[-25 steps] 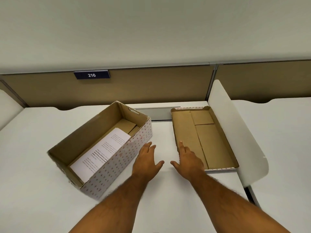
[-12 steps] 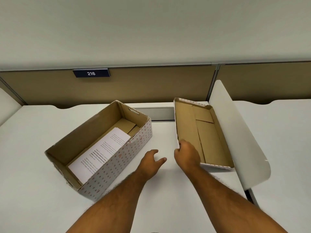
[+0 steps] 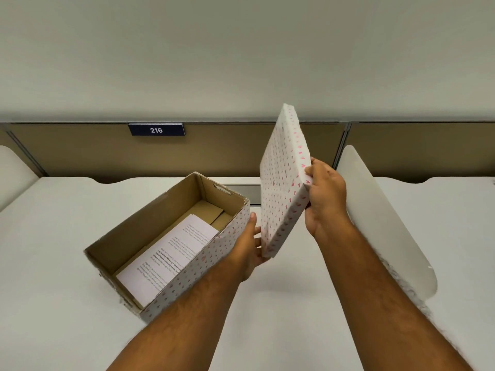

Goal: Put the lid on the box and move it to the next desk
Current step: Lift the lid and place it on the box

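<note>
The open cardboard box, white with small pink hearts outside, sits at an angle on the white desk. A printed sheet of paper lies inside it. The matching lid is up in the air just right of the box, standing almost on edge with its patterned top facing me. My right hand grips its right rim. My left hand holds the lid's lower near corner from the left, close to the box's right wall.
A white curved divider panel separates this desk from the adjoining desk on the right. A tan partition with a blue "216" plate runs along the back. Another divider stands at far left.
The lid was lying open side up on the desk. My right hand tipped it up by its near edge and lifted it clear, turning its patterned top towards me. My left hand rose to its lower corner.
</note>
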The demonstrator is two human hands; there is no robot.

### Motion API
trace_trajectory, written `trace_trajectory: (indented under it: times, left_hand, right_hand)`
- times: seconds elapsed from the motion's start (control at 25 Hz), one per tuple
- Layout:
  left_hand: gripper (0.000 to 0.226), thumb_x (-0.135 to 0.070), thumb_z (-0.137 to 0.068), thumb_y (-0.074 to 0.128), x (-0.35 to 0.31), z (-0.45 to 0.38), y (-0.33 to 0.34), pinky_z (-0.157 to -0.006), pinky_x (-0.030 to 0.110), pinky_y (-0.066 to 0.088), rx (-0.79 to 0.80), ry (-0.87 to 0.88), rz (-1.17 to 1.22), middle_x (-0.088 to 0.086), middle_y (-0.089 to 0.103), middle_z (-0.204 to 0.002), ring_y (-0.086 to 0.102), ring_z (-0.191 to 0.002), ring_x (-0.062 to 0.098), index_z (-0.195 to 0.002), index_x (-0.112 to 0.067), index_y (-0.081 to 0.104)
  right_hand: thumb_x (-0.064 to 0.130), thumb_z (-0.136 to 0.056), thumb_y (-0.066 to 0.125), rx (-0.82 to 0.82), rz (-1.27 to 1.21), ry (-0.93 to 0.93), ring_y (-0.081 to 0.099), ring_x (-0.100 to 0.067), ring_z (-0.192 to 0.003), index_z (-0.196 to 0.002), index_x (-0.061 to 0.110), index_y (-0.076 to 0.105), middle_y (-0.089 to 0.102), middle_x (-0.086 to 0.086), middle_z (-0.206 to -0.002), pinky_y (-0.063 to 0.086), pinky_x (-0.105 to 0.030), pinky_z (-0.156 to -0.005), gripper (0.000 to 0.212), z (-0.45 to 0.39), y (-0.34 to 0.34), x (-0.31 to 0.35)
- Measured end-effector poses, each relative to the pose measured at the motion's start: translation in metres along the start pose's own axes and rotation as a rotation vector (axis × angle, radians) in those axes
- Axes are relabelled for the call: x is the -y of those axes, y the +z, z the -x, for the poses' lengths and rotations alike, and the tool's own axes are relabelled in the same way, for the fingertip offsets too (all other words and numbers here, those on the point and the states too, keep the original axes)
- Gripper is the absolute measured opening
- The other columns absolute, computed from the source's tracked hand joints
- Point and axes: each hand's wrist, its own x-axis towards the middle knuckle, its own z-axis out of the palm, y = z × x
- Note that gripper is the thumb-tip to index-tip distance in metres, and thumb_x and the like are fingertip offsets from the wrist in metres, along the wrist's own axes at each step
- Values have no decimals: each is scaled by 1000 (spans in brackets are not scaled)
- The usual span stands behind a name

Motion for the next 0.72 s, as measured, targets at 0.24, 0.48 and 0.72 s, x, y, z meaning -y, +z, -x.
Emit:
trace_trajectory:
  times: [0.24, 0.48, 0.72]
  left_hand:
    - [71, -74, -93, 53, -71, 26, -61, -68, 32, 62, -23, 146, -54, 11, 73, -123, 72, -105, 23, -132, -17, 66]
    - [50, -53, -95, 68, -138, 55, -169, -77, 38, 65, -173, 341, -460, 5, 83, -108, 79, -101, 27, -124, -12, 73]
    - [68, -58, -93, 67, -184, 70, -301, -86, 35, 53, -315, 417, -959, 3, 69, -137, 67, -110, 23, -148, -18, 60]
  right_hand:
    - [20, -107, 47, 166, -277, 48, 72, -29, -114, -120, 22, 70, 78, -4, -124, 62, -41, -79, 26, 44, 38, 7]
    - [45, -105, 51, 135, -164, 178, 74, -29, -115, -124, 26, 65, 80, -1, -119, 62, -35, -66, 30, 87, 75, -41]
    - [51, -99, 67, 234, 420, 401, 74, -19, -61, -117, 13, 67, 79, -9, -91, 63, -30, -59, 43, 139, 122, -145]
